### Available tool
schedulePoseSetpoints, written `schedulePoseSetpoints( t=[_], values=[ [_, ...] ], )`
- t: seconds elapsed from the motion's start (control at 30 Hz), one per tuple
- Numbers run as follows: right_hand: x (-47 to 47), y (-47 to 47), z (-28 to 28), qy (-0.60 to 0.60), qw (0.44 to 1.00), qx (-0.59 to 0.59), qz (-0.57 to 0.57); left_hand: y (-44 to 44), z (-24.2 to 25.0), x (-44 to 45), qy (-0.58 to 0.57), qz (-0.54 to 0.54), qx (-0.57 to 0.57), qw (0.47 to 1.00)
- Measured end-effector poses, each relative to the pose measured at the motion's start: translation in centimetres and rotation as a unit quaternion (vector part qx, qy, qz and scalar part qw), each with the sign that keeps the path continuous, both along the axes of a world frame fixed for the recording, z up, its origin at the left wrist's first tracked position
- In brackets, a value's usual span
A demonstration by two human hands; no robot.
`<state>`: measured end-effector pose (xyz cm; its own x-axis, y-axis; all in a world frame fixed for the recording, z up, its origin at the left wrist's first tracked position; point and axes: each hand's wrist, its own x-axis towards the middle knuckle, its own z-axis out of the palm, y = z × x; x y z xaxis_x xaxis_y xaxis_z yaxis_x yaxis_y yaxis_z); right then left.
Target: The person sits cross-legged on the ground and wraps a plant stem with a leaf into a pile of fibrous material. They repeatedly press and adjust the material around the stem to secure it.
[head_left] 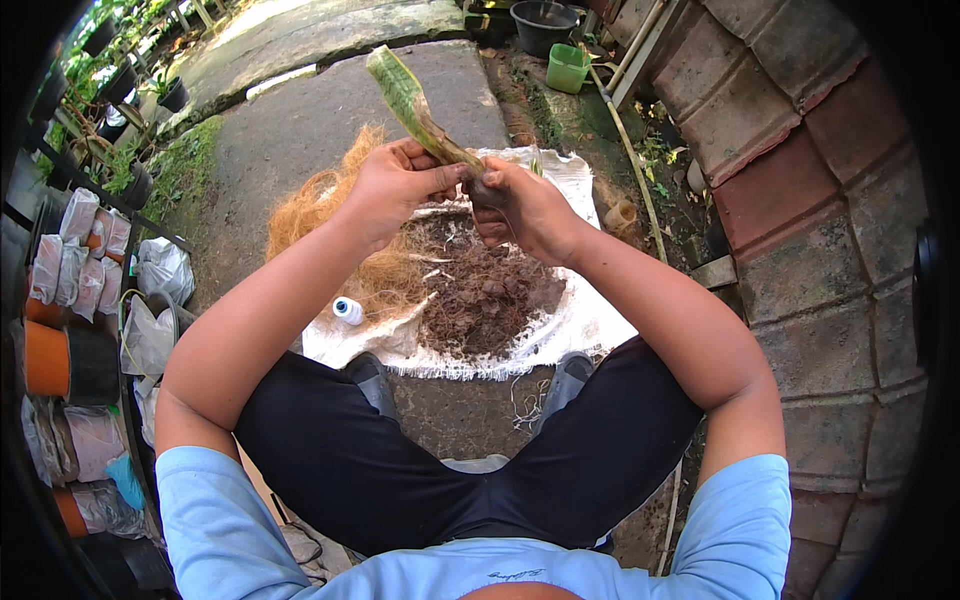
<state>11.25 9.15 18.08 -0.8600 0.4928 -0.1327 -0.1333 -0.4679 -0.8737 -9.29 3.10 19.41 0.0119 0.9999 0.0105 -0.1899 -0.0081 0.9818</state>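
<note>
Between my two hands is a long green leaf (409, 101), brown and withered along its lower part and raised above the ground. My left hand (409, 176) pinches its lower part with thumb and fingers. My right hand (517, 199) grips the base, where a dark, soil-coloured lump partly shows; the fingers hide the rest. Below lies a heap of dark soil mixed with fibres (487, 304) on a white woven sack (607, 322). Tan plant fibre (307, 214) is piled to the left of the soil. A spool of white thread (347, 310) rests on the sack beside that pile.
Stacked roof tiles (802, 300) rise on the right, with a bamboo pole (634, 154) before them. A green plastic container (568, 69) and a black basin (544, 28) stand at the back. Bagged goods and pots (46, 358) line the left. Loose string (531, 405) lies near my right boot (566, 386).
</note>
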Motion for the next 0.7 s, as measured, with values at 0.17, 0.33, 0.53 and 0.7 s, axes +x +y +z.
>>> schedulePoseSetpoints(
  t=[0.17, 0.33, 0.53, 0.7],
  values=[
    [0.2, -0.9, 1.5, 0.015, 0.998, -0.064, -0.002, 0.0, -0.5, -0.8, -0.039, 0.003, -0.013, 0.999],
    [0.3, 0.0, 0.5, 0.013, 1.0, 0.015, -0.011, 0.1, -0.4, -0.6, -0.053, -0.006, -0.022, 0.998],
    [0.2, 0.0, 0.7, -0.058, 0.985, 0.159, -0.02, -0.2, -0.1, -0.1, -0.069, 0.006, -0.014, 0.998],
    [0.1, -0.2, 0.9, -0.163, 0.852, 0.491, -0.084, -0.2, 0.6, 0.6, -0.143, 0.021, -0.1, 0.984]
  ],
)
